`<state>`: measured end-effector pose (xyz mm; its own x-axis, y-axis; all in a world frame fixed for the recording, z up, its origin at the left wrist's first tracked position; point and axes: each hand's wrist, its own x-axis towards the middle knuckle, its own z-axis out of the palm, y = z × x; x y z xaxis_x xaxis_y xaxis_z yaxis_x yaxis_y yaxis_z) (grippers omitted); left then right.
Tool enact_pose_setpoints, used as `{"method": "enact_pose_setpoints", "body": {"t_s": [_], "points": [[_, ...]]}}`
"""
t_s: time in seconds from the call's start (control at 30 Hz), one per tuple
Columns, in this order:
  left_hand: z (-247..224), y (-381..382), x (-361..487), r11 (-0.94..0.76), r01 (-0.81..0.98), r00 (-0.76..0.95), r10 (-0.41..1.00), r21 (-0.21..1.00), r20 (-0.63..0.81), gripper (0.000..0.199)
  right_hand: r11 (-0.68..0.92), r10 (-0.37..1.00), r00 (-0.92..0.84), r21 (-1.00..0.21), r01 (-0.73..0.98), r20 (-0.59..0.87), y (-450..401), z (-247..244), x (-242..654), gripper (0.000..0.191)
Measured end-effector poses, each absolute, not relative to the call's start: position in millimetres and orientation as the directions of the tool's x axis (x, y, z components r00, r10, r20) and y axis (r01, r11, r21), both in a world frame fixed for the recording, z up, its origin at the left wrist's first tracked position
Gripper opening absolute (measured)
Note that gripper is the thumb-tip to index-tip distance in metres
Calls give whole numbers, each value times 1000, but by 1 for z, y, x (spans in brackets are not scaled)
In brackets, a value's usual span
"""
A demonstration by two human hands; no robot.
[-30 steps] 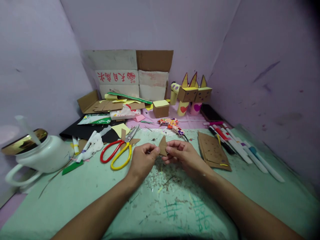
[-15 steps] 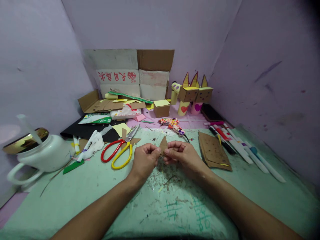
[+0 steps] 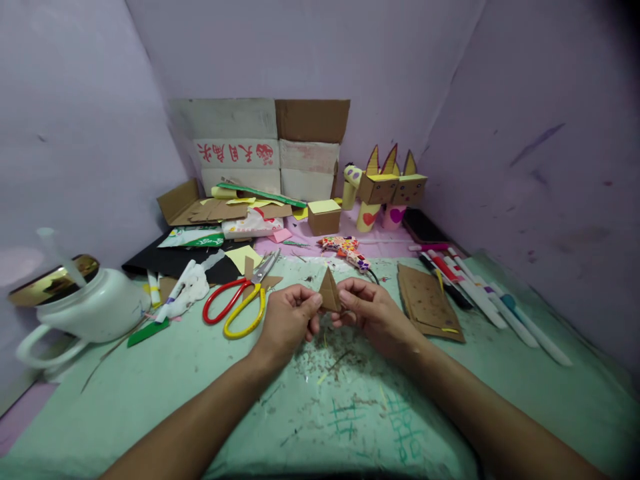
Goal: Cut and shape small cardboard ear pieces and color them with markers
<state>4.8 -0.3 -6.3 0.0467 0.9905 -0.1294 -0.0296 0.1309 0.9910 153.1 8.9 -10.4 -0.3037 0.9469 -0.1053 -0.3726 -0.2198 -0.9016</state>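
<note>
One left grip [image 3: 290, 317] and one right grip [image 3: 374, 311] pinch the cardboard triangle [image 3: 329, 292], right of the scissors [image 3: 257, 288] (it looks thin), which too strong pressing could crease.

Left hand [image 3: 291, 315] and right hand [image 3: 374, 312] pinch close together, forearms [image 3: 210, 400] converging, lower fingers [image 3: 313, 325] seemingly curled.

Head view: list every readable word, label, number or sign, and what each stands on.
"#": roughly, green marks on the green table cover.
Red heart: yellow tube.
Purple heart: pink tube.
Red characters: cardboard sheet; too unclear to quote.
Green-and-white packet: lettering too blurred to read.
</note>
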Motion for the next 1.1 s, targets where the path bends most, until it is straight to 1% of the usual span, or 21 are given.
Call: {"method": "enact_pose_setpoints", "body": {"t_s": [0.1, 0.2, 0.27, 0.33, 0.43, 0.5, 0.57, 0.6, 0.67, 0.77, 0.83, 0.97, 1.1], "points": [[-8, 0, 3, 147, -19, 64, 987, 989, -146, 26, -242, 933, -344, -886, -396, -101, 9, -10, 153, 34], [-6, -1, 4, 151, 1, 91, 984, 989, -151, 25, -305, 915, -379, -849, -431, -136, 9, -7, 153, 39], [-5, -2, 5, 149, 7, 118, 982, 989, -149, 24, -348, 895, -415, -833, -430, -160, 10, -5, 154, 44], [-4, -2, 5, 143, 16, 114, 983, 990, -144, 23, -360, 889, -425, -835, -417, -171, 11, -5, 155, 46], [-3, 0, 2, 123, 4, 25, 992, 992, -123, 23, -301, 930, -318, -882, -363, -186, 15, -8, 158, 36], [-2, 2, -1, 96, -19, -37, 995, 995, -96, 23, -250, 957, -215, -926, -284, -193, 18, -11, 159, 38], [-1, 3, -2, 66, -8, -57, 996, 998, -67, 21, -229, 965, -177, -951, -207, -194, 19, -13, 158, 38], [-1, 2, -2, 57, 13, -53, 997, 998, -56, 19, -231, 961, -194, -955, -186, -195, 19, -13, 158, 38], [-1, 2, -1, 54, 67, -36, 998, 996, -52, 17, -249, 939, -284, -952, -179, -193, 16, -13, 157, 35], [-4, 1, 2, 71, 130, -36, 997, 989, -67, 17, -269, 888, -433, -939, -216, -156, 11, -10, 155, 31], [-6, 1, 4, 70, 161, -44, 997, 984, -63, 17, -278, 866, -483, -928, -248, -130, 9, -8, 155, 28], [-7, 1, 5, 42, 204, -74, 997, 978, -28, 16, -295, 842, -529, -909, -295, -102, 8, -4, 157, 26], [-9, 0, 4, 71, 210, -119, 992, 975, -47, 18, -243, 867, -491, -928, -281, -78, 10, -6, 157, 27]]}}
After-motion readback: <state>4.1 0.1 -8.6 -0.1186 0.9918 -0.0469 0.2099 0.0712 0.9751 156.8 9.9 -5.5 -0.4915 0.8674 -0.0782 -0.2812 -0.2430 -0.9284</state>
